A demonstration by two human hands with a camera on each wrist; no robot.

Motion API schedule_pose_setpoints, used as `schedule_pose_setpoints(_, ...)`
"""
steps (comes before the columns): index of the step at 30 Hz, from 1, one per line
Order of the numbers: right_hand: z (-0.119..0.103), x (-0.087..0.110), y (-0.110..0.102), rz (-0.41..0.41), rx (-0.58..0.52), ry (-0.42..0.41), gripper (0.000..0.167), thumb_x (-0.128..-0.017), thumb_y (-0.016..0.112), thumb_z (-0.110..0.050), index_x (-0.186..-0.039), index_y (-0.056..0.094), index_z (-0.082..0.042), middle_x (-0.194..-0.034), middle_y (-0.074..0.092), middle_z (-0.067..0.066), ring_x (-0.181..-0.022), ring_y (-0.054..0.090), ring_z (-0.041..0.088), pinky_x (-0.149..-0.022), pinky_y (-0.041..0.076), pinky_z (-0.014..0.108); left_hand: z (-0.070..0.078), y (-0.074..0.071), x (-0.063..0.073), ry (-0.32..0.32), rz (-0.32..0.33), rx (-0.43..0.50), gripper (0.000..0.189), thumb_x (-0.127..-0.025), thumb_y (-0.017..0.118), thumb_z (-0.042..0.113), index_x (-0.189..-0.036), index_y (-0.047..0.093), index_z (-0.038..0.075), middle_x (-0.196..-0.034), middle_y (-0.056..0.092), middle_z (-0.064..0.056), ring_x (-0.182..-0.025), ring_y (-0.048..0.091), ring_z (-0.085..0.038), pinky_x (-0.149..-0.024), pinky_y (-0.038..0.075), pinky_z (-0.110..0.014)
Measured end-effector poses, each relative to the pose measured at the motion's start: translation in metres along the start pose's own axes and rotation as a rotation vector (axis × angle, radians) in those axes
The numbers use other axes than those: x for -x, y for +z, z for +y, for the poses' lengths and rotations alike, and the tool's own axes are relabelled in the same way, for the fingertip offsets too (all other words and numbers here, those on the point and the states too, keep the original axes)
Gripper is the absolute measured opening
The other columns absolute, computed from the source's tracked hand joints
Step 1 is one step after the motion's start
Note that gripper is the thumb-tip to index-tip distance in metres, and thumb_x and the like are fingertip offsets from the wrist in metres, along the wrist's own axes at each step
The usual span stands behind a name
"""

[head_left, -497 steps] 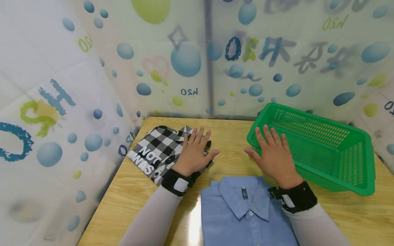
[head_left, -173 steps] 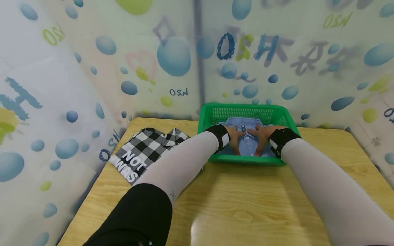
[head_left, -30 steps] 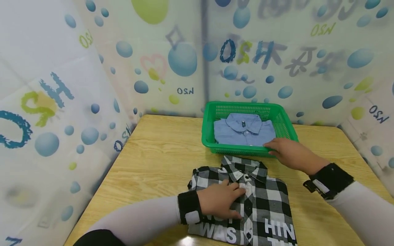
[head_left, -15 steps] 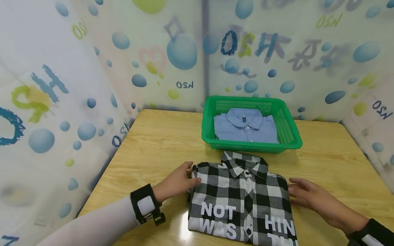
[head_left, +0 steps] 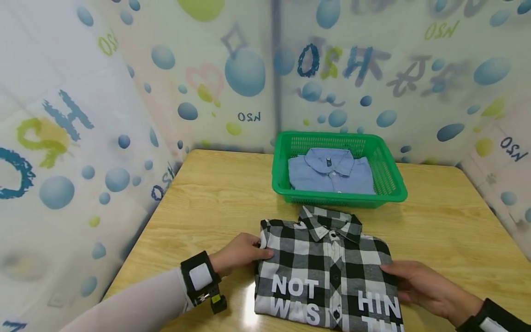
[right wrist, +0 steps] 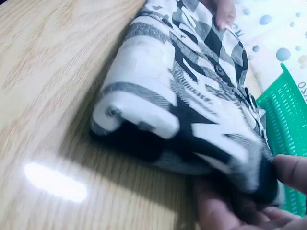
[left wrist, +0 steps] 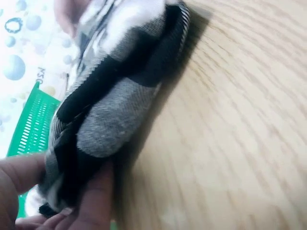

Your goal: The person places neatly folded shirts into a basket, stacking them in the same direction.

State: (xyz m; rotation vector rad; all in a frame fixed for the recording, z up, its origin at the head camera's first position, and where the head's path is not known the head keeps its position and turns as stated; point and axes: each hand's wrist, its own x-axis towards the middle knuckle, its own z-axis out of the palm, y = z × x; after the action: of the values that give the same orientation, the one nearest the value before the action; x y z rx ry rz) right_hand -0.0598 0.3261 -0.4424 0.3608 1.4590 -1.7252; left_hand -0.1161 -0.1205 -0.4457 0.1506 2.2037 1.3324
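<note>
A folded black-and-white checked shirt (head_left: 307, 263) with white lettering lies at the table's front, collar toward the back. My left hand (head_left: 238, 252) grips its left edge, thumb on top; in the left wrist view, fingers (left wrist: 98, 199) reach under the folded layers. At the opposite edge my right hand (head_left: 427, 286) holds the shirt the same way, and the right wrist view has its thumb (right wrist: 292, 172) above and fingers below the cloth. Just behind the collar stands a green basket (head_left: 332, 199), with a folded blue shirt (head_left: 327, 177) lying inside.
The wooden table (head_left: 207, 193) meets a patterned curtain (head_left: 232, 138) along its back edge. Another curtain side (head_left: 83, 240) runs along the left. The basket's front wall is close to the checked shirt's collar.
A second ago my left hand lay on the checked shirt and my right touched the basket rim. Both have moved to the shirt's side edges and now grip it. Earlier, the blue shirt went into the basket.
</note>
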Motion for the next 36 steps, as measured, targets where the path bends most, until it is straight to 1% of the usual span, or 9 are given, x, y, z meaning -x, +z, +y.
schedule_pose_setpoints(3,0.003,-0.005,0.005,-0.038,-0.021,-0.037,0.028,-0.111,0.052,-0.028,-0.124,0.068,-0.009,-0.115,0.074,0.0,-0.106,0.069,0.013,-0.093,0.059,0.034,-0.002,0.002,-0.001,0.011,0.012,-0.009,0.016,-0.09,0.08,0.017,-0.096,0.078,0.002,-0.085,0.076,0.001,-0.073,0.06,-0.007,-0.066,0.048,-0.022)
schedule_pose_setpoints(5,0.005,-0.008,0.008,-0.035,-0.023,-0.063,0.026,-0.11,0.053,-0.028,-0.122,0.069,-0.012,-0.114,0.075,-0.001,-0.106,0.071,0.013,-0.092,0.059,0.034,-0.003,0.002,-0.001,0.017,0.019,-0.018,0.015,-0.09,0.08,0.015,-0.094,0.077,0.002,-0.083,0.075,0.001,-0.072,0.059,-0.006,-0.065,0.047,-0.022)
schedule_pose_setpoints(13,0.007,-0.015,0.014,0.056,0.029,-0.13,0.025,-0.107,0.06,-0.025,-0.122,0.07,-0.008,-0.108,0.078,0.002,-0.1,0.075,0.016,-0.085,0.062,0.035,-0.003,0.003,-0.002,0.023,0.024,-0.01,0.015,-0.09,0.079,0.015,-0.093,0.076,0.001,-0.084,0.077,-0.002,-0.073,0.062,-0.007,-0.066,0.051,-0.023)
schedule_pose_setpoints(19,-0.001,-0.008,0.018,0.123,0.085,-0.148,0.039,-0.107,0.061,-0.026,-0.137,0.062,-0.002,-0.11,0.077,-0.002,-0.101,0.075,0.016,-0.085,0.062,0.037,0.004,-0.001,0.001,0.051,0.015,-0.007,0.015,-0.09,0.079,0.017,-0.093,0.076,0.003,-0.079,0.071,0.004,-0.07,0.057,-0.008,-0.063,0.045,-0.023)
schedule_pose_setpoints(23,-0.013,0.005,0.024,0.137,0.137,-0.171,0.05,-0.107,0.06,-0.026,-0.146,0.051,0.004,-0.113,0.076,-0.003,-0.103,0.074,0.017,-0.086,0.062,0.039,0.025,-0.009,0.009,0.079,-0.019,-0.014,0.016,-0.091,0.078,0.02,-0.095,0.076,0.005,-0.081,0.07,0.005,-0.07,0.059,-0.008,-0.063,0.048,-0.025)
schedule_pose_setpoints(25,-0.019,0.015,0.027,0.132,0.152,-0.18,0.047,-0.108,0.059,-0.026,-0.145,0.052,0.002,-0.113,0.076,-0.004,-0.103,0.074,0.017,-0.086,0.062,0.039,0.038,-0.014,0.016,0.088,-0.045,-0.018,0.016,-0.093,0.077,0.021,-0.096,0.076,0.006,-0.082,0.072,0.004,-0.072,0.064,-0.008,-0.064,0.052,-0.026)
schedule_pose_setpoints(30,-0.035,0.044,0.033,0.096,0.18,-0.212,0.023,-0.11,0.054,-0.024,-0.13,0.065,-0.019,-0.116,0.076,-0.006,-0.104,0.075,0.019,-0.087,0.062,0.041,0.075,-0.028,0.039,0.1,-0.071,-0.055,0.015,-0.097,0.074,0.025,-0.101,0.075,0.011,-0.084,0.076,0.002,-0.077,0.071,-0.011,-0.071,0.057,-0.029)
schedule_pose_setpoints(32,-0.042,0.056,0.034,0.102,0.187,-0.232,0.02,-0.111,0.052,-0.022,-0.123,0.067,-0.027,-0.116,0.076,-0.006,-0.104,0.075,0.02,-0.086,0.063,0.042,0.089,-0.034,0.048,0.116,-0.061,-0.085,0.015,-0.097,0.073,0.027,-0.1,0.075,0.012,-0.084,0.077,0.003,-0.077,0.071,-0.011,-0.072,0.056,-0.03)
schedule_pose_setpoints(36,-0.063,0.074,0.03,0.197,0.207,-0.318,0.025,-0.112,0.05,-0.02,-0.116,0.072,-0.031,-0.11,0.077,-0.005,-0.095,0.076,0.022,-0.077,0.064,0.043,0.116,-0.044,0.058,0.172,-0.025,-0.137,0.015,-0.098,0.072,0.028,-0.096,0.074,0.014,-0.075,0.069,0.006,-0.071,0.064,-0.01,-0.067,0.05,-0.028)
